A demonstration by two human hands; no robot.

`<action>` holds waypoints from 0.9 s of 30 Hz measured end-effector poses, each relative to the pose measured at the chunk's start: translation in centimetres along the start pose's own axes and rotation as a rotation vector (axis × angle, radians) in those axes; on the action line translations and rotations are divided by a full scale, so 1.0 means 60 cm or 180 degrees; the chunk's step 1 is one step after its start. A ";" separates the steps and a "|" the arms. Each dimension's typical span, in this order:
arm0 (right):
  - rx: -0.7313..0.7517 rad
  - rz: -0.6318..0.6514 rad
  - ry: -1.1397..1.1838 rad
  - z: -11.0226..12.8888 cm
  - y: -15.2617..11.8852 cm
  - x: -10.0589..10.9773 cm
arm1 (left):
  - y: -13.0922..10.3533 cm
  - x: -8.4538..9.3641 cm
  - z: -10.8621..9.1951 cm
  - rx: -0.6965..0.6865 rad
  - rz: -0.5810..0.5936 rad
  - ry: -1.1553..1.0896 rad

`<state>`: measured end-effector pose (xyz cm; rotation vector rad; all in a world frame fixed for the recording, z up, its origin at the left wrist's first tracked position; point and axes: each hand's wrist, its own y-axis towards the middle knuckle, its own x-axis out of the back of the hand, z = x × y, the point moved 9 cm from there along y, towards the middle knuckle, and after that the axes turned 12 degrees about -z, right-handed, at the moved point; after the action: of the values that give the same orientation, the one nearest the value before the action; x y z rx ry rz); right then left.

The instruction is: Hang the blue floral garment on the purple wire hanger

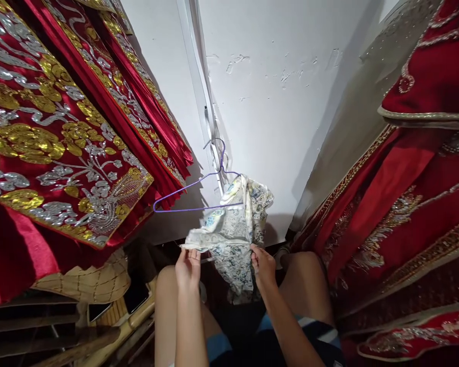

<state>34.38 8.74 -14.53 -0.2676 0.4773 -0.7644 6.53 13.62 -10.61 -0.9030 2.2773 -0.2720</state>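
Observation:
A pale floral-print garment [235,262] hangs half on a purple wire hanger [181,189]. One shoulder of the cloth covers the hanger's right arm, while the left arm of the hanger is bare. My left hand [189,262] pinches the garment's loose left part, pulled out to the side below the hanger. With fingers closed, my right hand [262,262] grips the front edge of the same garment, near its middle. The hanger's hook loops at a narrow metal strip [206,97] on the white panel; what it hangs from is hard to make out.
Red embroidered garments with gold and silver [72,142] hang close on the left. More red beaded clothing [398,204] hangs on the right. A white panel [268,122] stands ahead. Wooden furniture [133,316] with a tan quilted cover [95,280] is at lower left.

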 end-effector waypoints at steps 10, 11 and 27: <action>0.0912 0.0064 -0.0329 0.089 -0.033 0.005 | -0.217 -0.137 -0.007 -0.0610 0.2278 0.1003; 0.0955 0.0354 -0.0412 0.098 -0.043 -0.013 | -0.248 -0.149 -0.003 -0.0822 0.2553 0.1367; 0.0601 0.2893 -0.1728 0.168 -0.132 -0.044 | -0.267 -0.145 0.087 -0.1633 0.3999 0.3229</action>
<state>33.12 5.76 -1.84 -0.0525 -0.0207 0.1647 23.18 7.86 -3.61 0.8154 3.3845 0.5687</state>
